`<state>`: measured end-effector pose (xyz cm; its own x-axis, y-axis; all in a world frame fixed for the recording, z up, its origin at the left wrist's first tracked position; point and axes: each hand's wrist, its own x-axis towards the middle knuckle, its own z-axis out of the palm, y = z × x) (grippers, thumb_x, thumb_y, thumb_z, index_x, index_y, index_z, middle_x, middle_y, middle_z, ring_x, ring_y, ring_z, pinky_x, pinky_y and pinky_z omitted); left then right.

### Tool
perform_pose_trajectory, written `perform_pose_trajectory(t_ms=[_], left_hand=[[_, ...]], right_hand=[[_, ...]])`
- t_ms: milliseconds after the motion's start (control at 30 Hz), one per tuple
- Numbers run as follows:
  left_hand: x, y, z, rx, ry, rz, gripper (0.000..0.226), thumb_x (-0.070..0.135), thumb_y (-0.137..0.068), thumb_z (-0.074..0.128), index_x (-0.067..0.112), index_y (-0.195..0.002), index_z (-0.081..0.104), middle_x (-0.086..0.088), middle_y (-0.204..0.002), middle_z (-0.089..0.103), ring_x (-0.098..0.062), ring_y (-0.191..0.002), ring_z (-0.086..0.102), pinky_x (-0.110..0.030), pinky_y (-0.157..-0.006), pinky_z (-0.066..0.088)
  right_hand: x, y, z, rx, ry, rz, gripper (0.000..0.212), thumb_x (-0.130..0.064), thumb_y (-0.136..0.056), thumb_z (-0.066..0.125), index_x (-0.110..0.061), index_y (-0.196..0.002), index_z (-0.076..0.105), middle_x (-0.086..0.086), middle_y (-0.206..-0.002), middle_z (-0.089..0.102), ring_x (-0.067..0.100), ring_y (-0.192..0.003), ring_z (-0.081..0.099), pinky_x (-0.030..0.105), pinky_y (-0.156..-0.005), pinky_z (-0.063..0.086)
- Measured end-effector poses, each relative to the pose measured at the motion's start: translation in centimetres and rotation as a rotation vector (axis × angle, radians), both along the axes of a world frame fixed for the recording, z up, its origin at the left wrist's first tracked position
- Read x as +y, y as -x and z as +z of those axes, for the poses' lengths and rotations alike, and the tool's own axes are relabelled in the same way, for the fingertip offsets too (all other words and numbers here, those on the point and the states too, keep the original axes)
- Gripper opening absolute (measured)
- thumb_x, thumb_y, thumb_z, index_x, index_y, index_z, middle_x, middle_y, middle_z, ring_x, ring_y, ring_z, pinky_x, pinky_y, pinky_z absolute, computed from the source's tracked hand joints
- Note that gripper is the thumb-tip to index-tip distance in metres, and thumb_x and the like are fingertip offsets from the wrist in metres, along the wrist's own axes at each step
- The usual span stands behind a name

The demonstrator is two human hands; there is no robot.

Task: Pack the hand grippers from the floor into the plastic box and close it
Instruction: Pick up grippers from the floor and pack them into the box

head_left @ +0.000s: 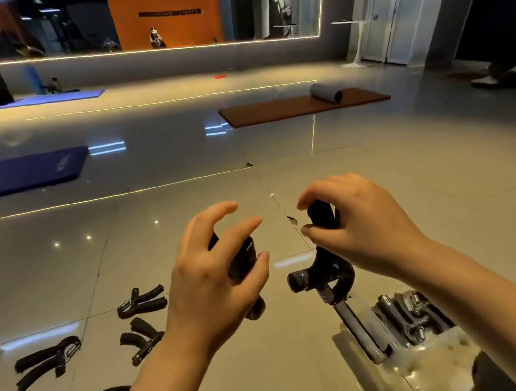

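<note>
At the bottom right, beside the person's knee, a clear plastic box (422, 335) stands open on the glossy tiled floor (180, 195) with several black hand grippers already stacked inside (411, 309). Just above it, the right hand (358, 226) curls its fingers round one foam handle of a black hand gripper with a ribbed adjustment knob (318, 274), while the left hand (208, 273) wraps loosely round another black hand gripper (244, 263), fingers partly spread. Packing these well probably means lowering each one handles-aligned with those inside, so the lid can shut flat. To the left, four more black grippers (48, 361) lie loose on the tiles, well apart from the box. Farther off lie a blue exercise mat (5, 176) and a brown mat (296, 106) bearing a rolled grey mat (326, 92).
</note>
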<state>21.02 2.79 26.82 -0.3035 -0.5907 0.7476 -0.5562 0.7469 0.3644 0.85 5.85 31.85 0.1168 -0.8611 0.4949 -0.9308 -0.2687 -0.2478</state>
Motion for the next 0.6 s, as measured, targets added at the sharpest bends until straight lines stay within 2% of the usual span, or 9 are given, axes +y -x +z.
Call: perform_pose_trajectory(t_ms=[133,300,467,600], left_hand=[[-1.6,2.9,-0.3,-0.048,-0.039,0.029,0.038,0.040,-0.079,0.057,0.019,-0.110,0.065,-0.001,-0.124,0.049,-0.022,-0.114,0.047,-0.014,-0.090,0.029],[-4.0,8.9,-1.0,-0.194,-0.083,-0.013,0.036,0.043,-0.079,0.057,0.022,-0.107,0.064,-0.002,-0.120,0.054,-0.019,-0.113,0.047,-0.014,-0.091,0.029],[-5.7,14.7,-2.1,-0.360,-0.141,-0.106,0.040,0.053,-0.080,0.053,0.024,-0.107,0.062,0.001,-0.115,0.056,-0.017,-0.104,0.053,-0.020,-0.083,0.039],[-5.7,18.1,-3.2,-0.423,-0.134,-0.143,0.045,0.057,-0.080,0.050,0.024,-0.109,0.061,0.000,-0.114,0.057,-0.018,-0.105,0.054,-0.028,-0.079,0.049]], right_hand=[[-1.0,3.9,-2.5,-0.007,-0.100,-0.010,0.020,-0.029,-0.080,0.068,-0.026,-0.098,0.061,-0.014,-0.099,0.056,0.009,-0.095,0.050,0.030,-0.077,0.049],[-2.3,10.4,-6.1,-0.047,-0.219,-0.060,0.011,-0.030,-0.081,0.065,-0.028,-0.086,0.055,-0.020,-0.082,0.048,0.006,-0.087,0.044,0.025,-0.073,0.044],[-4.1,16.3,-5.6,0.004,-0.215,-0.143,0.015,-0.033,-0.085,0.063,-0.025,-0.096,0.057,-0.012,-0.096,0.054,0.011,-0.096,0.045,0.029,-0.079,0.045],[-4.6,20.5,-5.1,0.027,-0.250,-0.185,0.018,-0.037,-0.085,0.063,-0.025,-0.095,0.056,-0.012,-0.093,0.051,0.012,-0.091,0.045,0.026,-0.073,0.039]])
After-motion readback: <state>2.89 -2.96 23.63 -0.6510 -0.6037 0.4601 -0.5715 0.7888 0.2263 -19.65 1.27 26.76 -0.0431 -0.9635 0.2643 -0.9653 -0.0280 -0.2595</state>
